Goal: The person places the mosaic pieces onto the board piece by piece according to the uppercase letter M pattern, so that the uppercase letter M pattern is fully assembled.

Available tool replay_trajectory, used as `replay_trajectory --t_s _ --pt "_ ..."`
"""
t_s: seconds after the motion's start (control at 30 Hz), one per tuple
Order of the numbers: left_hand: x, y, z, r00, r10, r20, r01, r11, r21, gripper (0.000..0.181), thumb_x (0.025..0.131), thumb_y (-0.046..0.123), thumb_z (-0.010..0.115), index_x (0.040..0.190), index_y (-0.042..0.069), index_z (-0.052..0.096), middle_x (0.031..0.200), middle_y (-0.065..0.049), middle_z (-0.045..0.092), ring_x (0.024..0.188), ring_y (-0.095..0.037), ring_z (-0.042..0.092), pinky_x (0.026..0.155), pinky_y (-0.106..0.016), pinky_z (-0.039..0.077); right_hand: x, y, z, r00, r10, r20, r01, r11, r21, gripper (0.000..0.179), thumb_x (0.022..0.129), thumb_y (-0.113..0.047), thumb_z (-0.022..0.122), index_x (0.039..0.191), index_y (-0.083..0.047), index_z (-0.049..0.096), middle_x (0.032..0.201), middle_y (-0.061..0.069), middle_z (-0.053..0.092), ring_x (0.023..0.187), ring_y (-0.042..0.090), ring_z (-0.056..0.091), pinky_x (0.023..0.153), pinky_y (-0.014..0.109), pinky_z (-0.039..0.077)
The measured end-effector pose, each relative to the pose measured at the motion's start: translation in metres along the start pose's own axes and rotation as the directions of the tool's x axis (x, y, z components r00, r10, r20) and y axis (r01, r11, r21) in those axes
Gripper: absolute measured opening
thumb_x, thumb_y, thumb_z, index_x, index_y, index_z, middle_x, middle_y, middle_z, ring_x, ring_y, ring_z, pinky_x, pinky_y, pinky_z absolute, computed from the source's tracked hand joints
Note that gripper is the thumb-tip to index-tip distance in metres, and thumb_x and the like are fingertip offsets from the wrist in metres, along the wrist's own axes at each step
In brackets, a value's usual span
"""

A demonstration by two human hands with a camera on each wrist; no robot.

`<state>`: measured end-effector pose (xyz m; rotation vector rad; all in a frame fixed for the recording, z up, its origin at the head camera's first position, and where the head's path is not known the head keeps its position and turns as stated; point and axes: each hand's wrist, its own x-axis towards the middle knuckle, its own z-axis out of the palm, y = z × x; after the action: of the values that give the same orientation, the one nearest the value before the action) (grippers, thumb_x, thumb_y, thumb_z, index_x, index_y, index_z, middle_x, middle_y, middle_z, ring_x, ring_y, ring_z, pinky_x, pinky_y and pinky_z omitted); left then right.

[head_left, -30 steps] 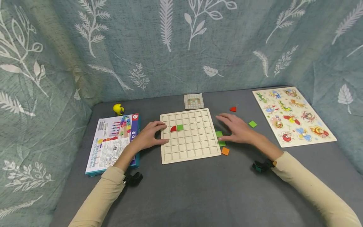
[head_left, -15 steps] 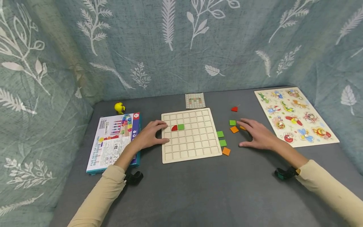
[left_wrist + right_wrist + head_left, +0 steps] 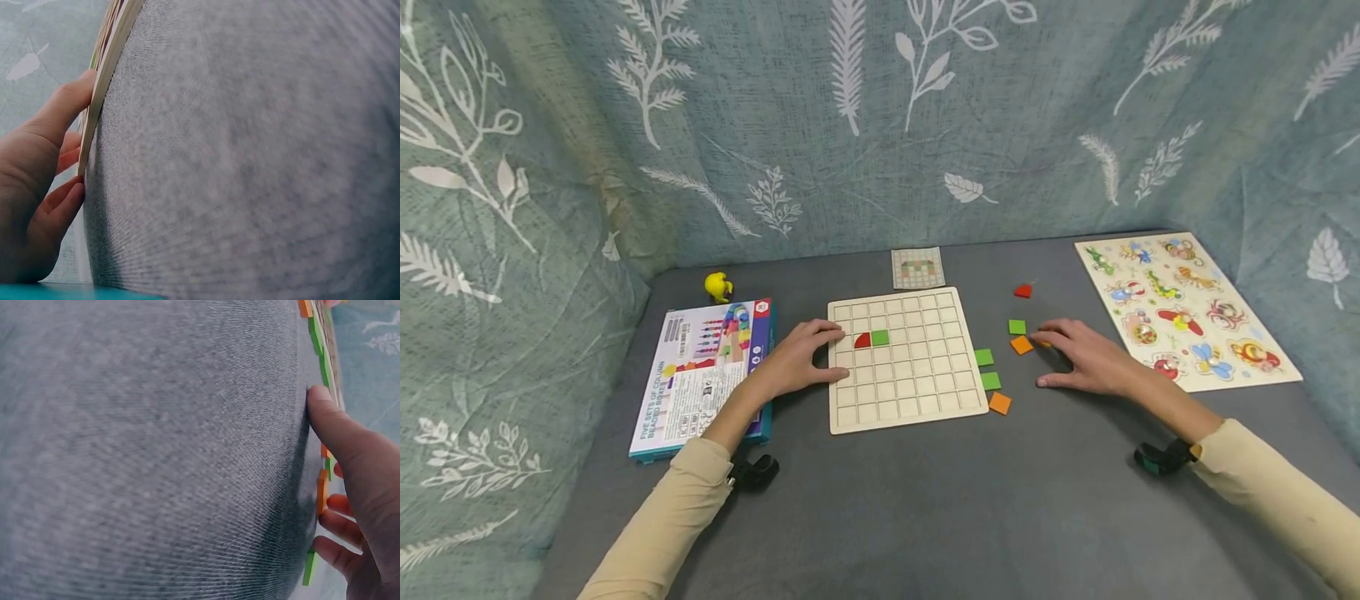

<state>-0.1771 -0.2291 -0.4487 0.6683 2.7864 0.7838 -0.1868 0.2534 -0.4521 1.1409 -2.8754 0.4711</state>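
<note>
One board [image 3: 907, 367] lies on the desk [image 3: 880, 508], against my spread left grip [image 3: 797, 358], which clasps nothing; a shove could skew it. My right grip [image 3: 1081, 357], loosely spread, pinches nothing beside an orange tile [image 3: 322, 489]; clumsy pickup might scatter a green tile [image 3: 1017, 327] farther off.

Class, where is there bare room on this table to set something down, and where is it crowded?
Bare: near side of table, between the sleeves; also between yellow toy and pattern card. Crowded: between grid board and right hand, with green tiles and orange tiles.
</note>
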Motion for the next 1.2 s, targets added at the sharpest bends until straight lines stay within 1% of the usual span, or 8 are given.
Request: replay_trajectory --t_s 0.2,0.3,0.43,0.57,0.8,0.9,1.03,1.2 --pt "0.001 0.0 0.0 1.0 -0.005 0.003 0.005 1.0 0.007 0.068 0.084 0.044 0.073 0.14 0.011 0.052 0.146 -0.009 0.044 0.134 -0.031 0.038 0.11 -0.054 0.036 0.003 0.0 -0.002 1.0 -0.01 0.016 0.009 1.0 0.01 0.06 0.08 -0.034 0.079 0.129 -0.005 0.059 0.125 0.017 0.054 0.11 0.031 0.054 0.088 0.048 0.048" --pt "0.002 0.0 -0.001 1.0 -0.004 0.002 0.004 1.0 0.009 0.068 0.084 0.045 0.073 0.14 0.011 0.052 0.146 -0.009 0.044 0.134 -0.03 0.039 0.111 -0.054 0.036 0.004 0.002 -0.003 0.999 -0.045 -0.005 0.045 0.999 0.003 0.052 0.08 -0.026 0.079 0.124 -0.004 0.062 0.12 0.016 0.057 0.107 0.03 0.056 0.087 0.047 0.049" --pt "0.002 0.001 -0.001 1.0 0.0 0.006 0.0 1.0 0.006 0.068 0.085 0.045 0.072 0.14 0.011 0.052 0.146 -0.009 0.044 0.135 -0.031 0.038 0.111 -0.054 0.036 0.006 0.004 -0.004 0.993 -0.109 -0.034 0.109 0.994 -0.013 0.038 0.082 -0.013 0.077 0.117 -0.003 0.066 0.112 0.013 0.061 0.101 0.027 0.06 0.083 0.045 0.051" --pt "0.0 0.001 -0.001 1.0 0.002 0.006 -0.002 1.0 0.005 0.068 0.085 0.045 0.072 0.141 0.011 0.051 0.147 -0.01 0.043 0.135 -0.032 0.038 0.11 -0.055 0.036 0.01 0.004 -0.007 0.989 -0.141 -0.033 0.141 0.99 -0.011 0.031 0.083 -0.005 0.074 0.113 -0.004 0.068 0.106 0.01 0.063 0.095 0.024 0.062 0.079 0.042 0.052" --pt "0.0 -0.001 0.0 1.0 -0.001 0.007 0.001 1.0 0.007 0.068 0.086 0.046 0.071 0.141 0.011 0.051 0.147 -0.01 0.043 0.135 -0.032 0.038 0.11 -0.055 0.036 0.012 0.006 -0.009 0.991 -0.131 -0.004 0.131 0.991 0.009 0.03 0.084 -0.005 0.073 0.113 -0.005 0.069 0.104 0.008 0.064 0.094 0.021 0.061 0.078 0.04 0.051" --pt "0.0 -0.001 0.0 1.0 0.0 0.008 0.0 1.0 0.007 0.068 0.085 0.046 0.071 0.141 0.011 0.051 0.147 -0.01 0.044 0.136 -0.032 0.038 0.11 -0.056 0.035 0.012 0.006 -0.009 0.992 -0.129 -0.007 0.129 0.992 0.011 0.03 0.084 -0.004 0.073 0.113 -0.006 0.069 0.104 0.008 0.064 0.094 0.021 0.061 0.078 0.04 0.051" --pt "0.0 -0.002 0.0 1.0 0.002 0.007 -0.002 1.0 0.013 0.069 0.085 0.046 0.071 0.141 0.011 0.051 0.146 -0.01 0.044 0.135 -0.032 0.038 0.109 -0.056 0.036 0.012 0.006 -0.009 0.99 -0.135 -0.031 0.134 0.991 -0.028 0.029 0.083 -0.005 0.074 0.111 -0.008 0.07 0.101 0.006 0.064 0.09 0.019 0.062 0.073 0.037 0.052" --pt "0.001 -0.002 -0.001 1.0 -0.001 0.01 0.001 1.0 0.011 0.069 0.085 0.046 0.071 0.141 0.011 0.051 0.147 -0.009 0.043 0.135 -0.032 0.038 0.109 -0.055 0.036 0.013 0.006 -0.009 0.991 -0.122 -0.05 0.117 0.988 -0.097 0.028 0.082 -0.01 0.076 0.11 -0.012 0.071 0.098 0.003 0.064 0.083 0.016 0.061 0.064 0.033 0.049"
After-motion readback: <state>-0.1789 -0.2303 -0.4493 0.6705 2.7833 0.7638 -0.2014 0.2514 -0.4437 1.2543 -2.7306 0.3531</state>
